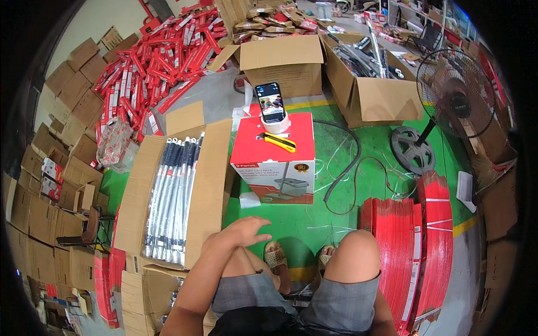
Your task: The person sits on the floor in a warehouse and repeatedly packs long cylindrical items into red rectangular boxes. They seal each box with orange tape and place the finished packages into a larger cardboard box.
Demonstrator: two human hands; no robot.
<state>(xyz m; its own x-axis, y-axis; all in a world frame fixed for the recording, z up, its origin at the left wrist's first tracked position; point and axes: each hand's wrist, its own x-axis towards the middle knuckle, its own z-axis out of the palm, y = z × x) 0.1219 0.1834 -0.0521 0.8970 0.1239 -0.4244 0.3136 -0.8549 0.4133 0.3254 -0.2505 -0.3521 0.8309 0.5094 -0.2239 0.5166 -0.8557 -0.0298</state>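
My left hand (248,231) rests near my left knee, fingers apart, with nothing in it. My right hand is out of view; only part of the right arm (383,313) shows beside my thigh. Before me stands a red and white printed mop-set box (277,180). On its top lies a yellow utility knife (278,142). Behind the knife, a phone (271,103) with a lit screen leans upright in a roll of white tape (275,124). To the left, an open carton (210,193) holds several plastic-wrapped poles (172,201) with dark ends.
Stacks of flat red cardboard (391,252) stand at my right. A black pedestal fan (456,101) is beyond them. A black cable (351,168) and loose straps lie on the green floor. Open cartons (281,63) and a heap of red boxes (159,63) lie behind.
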